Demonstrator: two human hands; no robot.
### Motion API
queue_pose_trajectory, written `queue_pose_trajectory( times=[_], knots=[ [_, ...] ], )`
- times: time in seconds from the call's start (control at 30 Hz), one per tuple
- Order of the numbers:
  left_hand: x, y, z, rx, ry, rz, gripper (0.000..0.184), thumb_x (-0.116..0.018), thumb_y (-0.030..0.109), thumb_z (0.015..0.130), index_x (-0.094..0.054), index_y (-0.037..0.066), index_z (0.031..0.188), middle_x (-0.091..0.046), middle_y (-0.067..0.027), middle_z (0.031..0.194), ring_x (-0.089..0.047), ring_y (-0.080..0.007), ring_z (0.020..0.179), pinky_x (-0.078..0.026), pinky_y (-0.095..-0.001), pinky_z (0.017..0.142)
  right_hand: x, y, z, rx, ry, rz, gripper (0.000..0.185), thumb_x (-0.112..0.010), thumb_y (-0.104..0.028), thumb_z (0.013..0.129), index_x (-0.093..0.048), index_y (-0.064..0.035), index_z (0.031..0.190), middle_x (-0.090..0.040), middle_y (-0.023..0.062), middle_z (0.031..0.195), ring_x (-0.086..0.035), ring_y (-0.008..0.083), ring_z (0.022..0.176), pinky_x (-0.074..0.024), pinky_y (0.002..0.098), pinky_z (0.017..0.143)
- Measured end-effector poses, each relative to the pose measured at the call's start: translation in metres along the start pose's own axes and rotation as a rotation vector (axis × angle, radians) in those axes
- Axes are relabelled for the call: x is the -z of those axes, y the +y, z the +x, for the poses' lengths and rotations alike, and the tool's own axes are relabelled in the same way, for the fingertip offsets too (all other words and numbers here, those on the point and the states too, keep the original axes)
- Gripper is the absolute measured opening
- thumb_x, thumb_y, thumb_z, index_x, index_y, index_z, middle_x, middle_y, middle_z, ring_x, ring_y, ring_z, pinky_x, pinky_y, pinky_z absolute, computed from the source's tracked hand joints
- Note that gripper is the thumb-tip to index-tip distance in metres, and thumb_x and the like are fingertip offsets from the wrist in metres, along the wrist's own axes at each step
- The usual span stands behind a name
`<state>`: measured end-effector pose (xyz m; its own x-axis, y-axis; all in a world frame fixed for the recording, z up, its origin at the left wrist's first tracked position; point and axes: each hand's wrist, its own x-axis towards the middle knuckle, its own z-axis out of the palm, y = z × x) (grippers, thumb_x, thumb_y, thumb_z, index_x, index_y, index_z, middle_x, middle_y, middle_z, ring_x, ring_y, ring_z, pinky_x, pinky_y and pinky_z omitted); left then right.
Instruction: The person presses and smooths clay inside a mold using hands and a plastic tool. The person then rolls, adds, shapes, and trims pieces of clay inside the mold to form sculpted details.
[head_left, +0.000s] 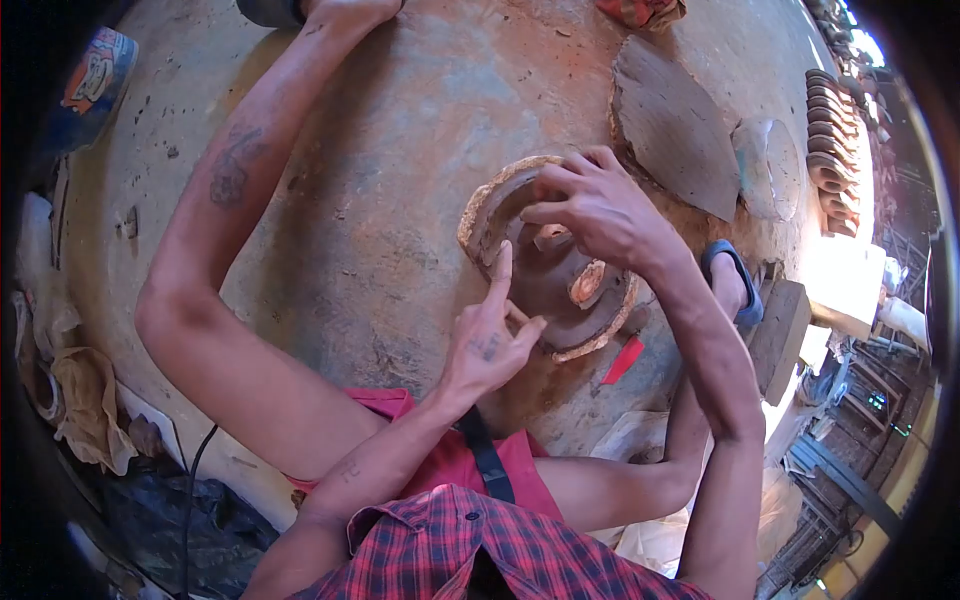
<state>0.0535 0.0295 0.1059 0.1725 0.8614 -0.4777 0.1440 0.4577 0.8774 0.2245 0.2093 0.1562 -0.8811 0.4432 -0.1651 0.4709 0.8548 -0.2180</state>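
Observation:
A round, shallow mold [470, 215] with a rough, tan, crumbly rim sits on the floor between my legs. Dark wet clay [540, 285] lines its inside, and two orange-brown raised parts show in its middle. My left hand [487, 340] is at the near left side, its index finger stretched out against the clay by the rim and its thumb apart. Over the far right part of the mold is my right hand [600, 212], fingers bent and spaced, with no object visible between them. Whether its fingertips press the clay is hard to see.
A large flat clay slab [672, 125] lies beyond the mold, with a pale rounded block [768, 168] beside it. A red strip [624, 360] is near the mold. Stacked clay pieces [832, 150] line the right. A printed bucket [100, 90] stands far left.

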Motion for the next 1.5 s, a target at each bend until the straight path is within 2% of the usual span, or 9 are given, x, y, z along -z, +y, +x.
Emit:
queue_pose_trajectory(
  times=[0.1,0.33,0.6,0.73,0.8,1.23,1.33,1.4,1.5],
  knots=[
    [-0.013,-0.005,0.009,0.037,-0.019,-0.003,0.113,-0.076,0.014,0.091,0.004,0.010,0.171,-0.078,-0.0150,0.082,-0.073,-0.0215,0.068,-0.057,-0.0367,0.070,-0.003,0.005,0.017,0.049,-0.095,0.007,0.033,-0.075,-0.016,0.075,-0.081,-0.0257,0.105,-0.065,-0.0028,0.112,-0.060,0.0215,0.117,-0.0409,0.0449,0.107],
    [-0.029,-0.014,0.018,0.091,0.005,-0.005,0.112,-0.076,0.020,0.092,0.002,0.009,0.171,-0.076,-0.0167,0.079,-0.074,-0.0246,0.068,-0.058,-0.0381,0.072,-0.011,0.002,0.028,0.102,-0.170,0.034,0.035,-0.077,-0.020,0.071,-0.082,-0.0272,0.105,-0.063,-0.0023,0.112,-0.058,0.0203,0.117,-0.0391,0.0442,0.112],
    [-0.036,-0.016,0.030,0.014,0.092,0.175,0.109,-0.078,0.026,0.091,-0.007,0.002,0.169,-0.070,-0.0148,0.065,-0.070,-0.0270,0.057,-0.056,-0.0408,0.063,-0.021,0.006,0.021,0.057,-0.085,-0.022,0.038,-0.077,-0.019,0.073,-0.081,-0.0243,0.110,-0.065,-0.0024,0.114,-0.060,0.0196,0.115,-0.0433,0.0403,0.105],
    [-0.022,-0.006,0.031,0.067,0.057,0.075,0.109,-0.078,0.026,0.091,-0.007,0.002,0.169,-0.068,-0.0145,0.063,-0.068,-0.0283,0.055,-0.054,-0.0409,0.061,-0.026,0.014,0.011,0.034,-0.058,-0.008,0.039,-0.076,-0.017,0.075,-0.081,-0.0228,0.113,-0.066,-0.0023,0.115,-0.062,0.0190,0.117,-0.0449,0.0386,0.102],
    [-0.027,-0.009,0.034,0.033,0.078,0.043,0.108,-0.079,0.027,0.090,-0.009,0.002,0.169,-0.068,-0.0141,0.063,-0.067,-0.0287,0.054,-0.053,-0.0404,0.060,-0.031,0.015,0.008,0.049,0.039,-0.043,0.036,-0.074,-0.023,0.078,-0.080,-0.0241,0.114,-0.065,-0.0018,0.111,-0.061,0.0180,0.118,-0.0447,0.0390,0.101],
    [-0.026,-0.001,0.051,-0.011,0.130,0.119,0.110,-0.082,0.026,0.087,-0.013,0.002,0.169,-0.067,-0.0153,0.062,-0.067,-0.0261,0.054,-0.053,-0.0400,0.060,-0.038,0.019,-0.009,-0.016,0.076,-0.080,0.034,-0.070,-0.027,0.085,-0.078,-0.0234,0.118,-0.066,-0.0005,0.115,-0.064,0.0183,0.116,-0.0458,0.0391,0.098],
    [-0.016,-0.003,0.060,-0.015,0.096,0.192,0.108,-0.083,0.026,0.086,-0.018,0.002,0.168,-0.068,-0.0141,0.063,-0.067,-0.0254,0.054,-0.054,-0.0380,0.061,-0.037,0.019,-0.009,-0.055,0.055,-0.103,0.032,-0.068,-0.025,0.087,-0.078,-0.0225,0.118,-0.066,0.0000,0.116,-0.064,0.0182,0.118,-0.0465,0.0393,0.097],
    [-0.012,-0.010,0.066,-0.132,0.128,0.203,0.105,-0.084,0.025,0.085,-0.024,0.004,0.168,-0.066,-0.0119,0.061,-0.064,-0.0220,0.051,-0.052,-0.0373,0.059,-0.034,0.020,-0.010,-0.076,0.054,-0.065,0.033,-0.068,-0.023,0.088,-0.078,-0.0221,0.120,-0.067,0.0008,0.118,-0.064,0.0180,0.120,-0.0465,0.0397,0.098],
    [-0.010,-0.002,0.063,-0.041,0.098,0.115,0.103,-0.085,0.026,0.083,-0.028,0.004,0.167,-0.066,-0.0115,0.060,-0.063,-0.0186,0.051,-0.051,-0.0356,0.057,-0.034,0.021,-0.012,-0.078,0.035,-0.068,0.036,-0.067,-0.023,0.089,-0.077,-0.0222,0.123,-0.067,0.0010,0.119,-0.064,0.0174,0.122,-0.0463,0.0397,0.098]
  ],
)
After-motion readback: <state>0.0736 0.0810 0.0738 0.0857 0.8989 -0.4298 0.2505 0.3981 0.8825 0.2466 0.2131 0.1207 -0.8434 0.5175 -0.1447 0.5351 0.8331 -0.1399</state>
